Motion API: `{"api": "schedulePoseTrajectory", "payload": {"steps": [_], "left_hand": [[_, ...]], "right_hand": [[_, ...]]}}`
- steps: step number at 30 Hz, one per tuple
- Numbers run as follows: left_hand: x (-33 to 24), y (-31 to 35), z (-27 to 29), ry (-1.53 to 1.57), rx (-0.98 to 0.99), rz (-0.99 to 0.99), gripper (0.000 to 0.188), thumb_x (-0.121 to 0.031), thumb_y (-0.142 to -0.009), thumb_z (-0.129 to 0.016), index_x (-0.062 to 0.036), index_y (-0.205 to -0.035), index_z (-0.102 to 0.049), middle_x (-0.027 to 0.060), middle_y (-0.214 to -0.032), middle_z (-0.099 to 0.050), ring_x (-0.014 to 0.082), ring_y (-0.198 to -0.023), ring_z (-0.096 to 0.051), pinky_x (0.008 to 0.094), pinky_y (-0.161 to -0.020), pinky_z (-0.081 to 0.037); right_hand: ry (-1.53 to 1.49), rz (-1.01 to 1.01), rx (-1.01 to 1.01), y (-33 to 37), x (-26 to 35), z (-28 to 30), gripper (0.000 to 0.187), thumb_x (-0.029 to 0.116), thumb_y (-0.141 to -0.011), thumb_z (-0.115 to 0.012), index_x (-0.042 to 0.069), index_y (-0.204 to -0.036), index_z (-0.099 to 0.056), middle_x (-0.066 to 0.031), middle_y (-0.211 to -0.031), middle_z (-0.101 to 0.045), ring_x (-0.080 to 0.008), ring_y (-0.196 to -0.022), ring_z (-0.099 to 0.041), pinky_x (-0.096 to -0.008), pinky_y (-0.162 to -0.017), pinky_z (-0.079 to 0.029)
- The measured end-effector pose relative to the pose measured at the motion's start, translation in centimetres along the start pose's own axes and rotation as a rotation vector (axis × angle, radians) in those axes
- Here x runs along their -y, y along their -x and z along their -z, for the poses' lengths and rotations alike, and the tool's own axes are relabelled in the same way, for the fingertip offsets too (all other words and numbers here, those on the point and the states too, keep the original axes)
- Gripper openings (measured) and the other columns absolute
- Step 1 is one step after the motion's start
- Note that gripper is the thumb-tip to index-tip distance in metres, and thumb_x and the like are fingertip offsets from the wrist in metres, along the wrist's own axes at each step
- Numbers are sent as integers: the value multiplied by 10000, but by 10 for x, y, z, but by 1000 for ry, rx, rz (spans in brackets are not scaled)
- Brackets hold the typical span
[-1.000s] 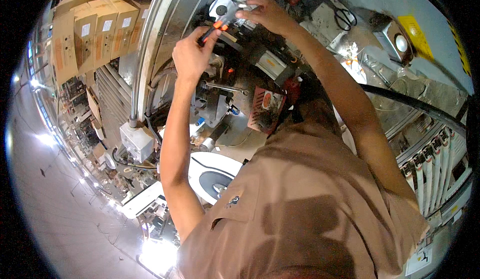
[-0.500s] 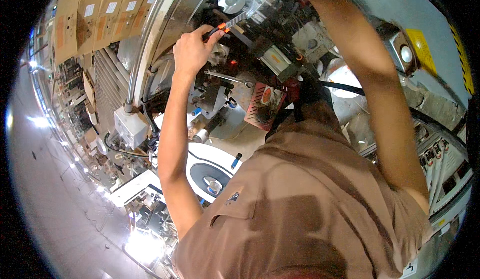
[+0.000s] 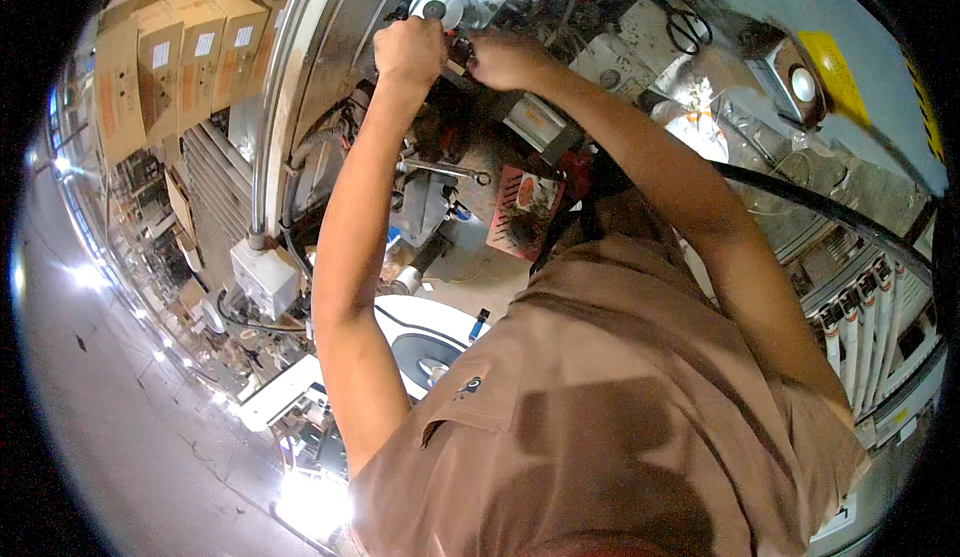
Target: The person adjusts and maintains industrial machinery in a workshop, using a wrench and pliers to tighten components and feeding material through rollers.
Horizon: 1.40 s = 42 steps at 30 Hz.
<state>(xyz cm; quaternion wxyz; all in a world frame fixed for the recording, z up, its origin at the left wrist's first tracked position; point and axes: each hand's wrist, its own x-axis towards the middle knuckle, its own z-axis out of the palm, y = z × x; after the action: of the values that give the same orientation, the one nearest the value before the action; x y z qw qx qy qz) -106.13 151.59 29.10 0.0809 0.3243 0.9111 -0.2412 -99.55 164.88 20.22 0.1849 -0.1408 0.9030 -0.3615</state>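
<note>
We curl our left hand [image 3: 408, 52] and right hand [image 3: 505, 62], their grip hidden from us; the white disc [image 3: 432, 0] shows just beyond the left; cardboard boxes [image 3: 160, 82] hide their contents

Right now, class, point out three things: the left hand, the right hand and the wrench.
Left hand [image 3: 411, 49]: head view, back of the hand.
Right hand [image 3: 510, 63]: head view, back of the hand.
Wrench [image 3: 445, 169]: head view, along its shaft.

glaring white light [image 3: 315, 502] at lower left, dark shadows across brown shirt [image 3: 600, 377], fisheye-curved edges, black corners
</note>
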Motion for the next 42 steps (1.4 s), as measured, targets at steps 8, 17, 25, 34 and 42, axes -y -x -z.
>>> {"api": "schedulePoseTrajectory", "payload": {"steps": [8,17,25,34,42], "left_hand": [[1,5,-1,-13,17,-3,206,-222,-892,-594,-111,-917,-766,132,-933,-756,335,-850,-747,454,-706,-586],[-3,0,3,47,30,28,225,-227,-891,-591,-98,-903,-775,141,-894,-755,340,-867,-749,463,-744,-591],[-10,-5,12,65,96,79,241,-231,-894,-596,-89,-934,-786,159,-930,-761,351,-898,-749,449,-772,-592],[-14,-5,16,75,83,76,246,-239,-904,-597,-81,-934,-783,159,-947,-760,346,-910,-748,452,-786,-592],[-9,-5,9,23,91,61,244,-274,-912,-611,-102,-941,-782,130,-938,-764,318,-902,-752,428,-769,-598]], "right_hand": [[-840,56,-240,-7,22,-41,566,188,-950,-639,-18,-1421,-400,-243,-1355,-542,-339,-1236,-549,-418,-1041,-430],[-928,-46,-87,-36,-6,-69,641,255,-969,-651,55,-1512,-376,-153,-1377,-568,-245,-1227,-538,-356,-1048,-416],[-985,-164,-164,-24,-6,-61,477,324,-931,-631,59,-1313,-528,-78,-1021,-608,-197,-901,-558,-368,-775,-443],[-1099,-35,-113,-49,-29,-88,342,335,-940,-620,46,-1122,-603,-43,-945,-593,-163,-879,-533,-364,-775,-418],[-1108,-131,98,-33,-16,-59,522,225,-912,-607,75,-1398,-488,-43,-1058,-579,-200,-1022,-513,-366,-943,-398]]}}
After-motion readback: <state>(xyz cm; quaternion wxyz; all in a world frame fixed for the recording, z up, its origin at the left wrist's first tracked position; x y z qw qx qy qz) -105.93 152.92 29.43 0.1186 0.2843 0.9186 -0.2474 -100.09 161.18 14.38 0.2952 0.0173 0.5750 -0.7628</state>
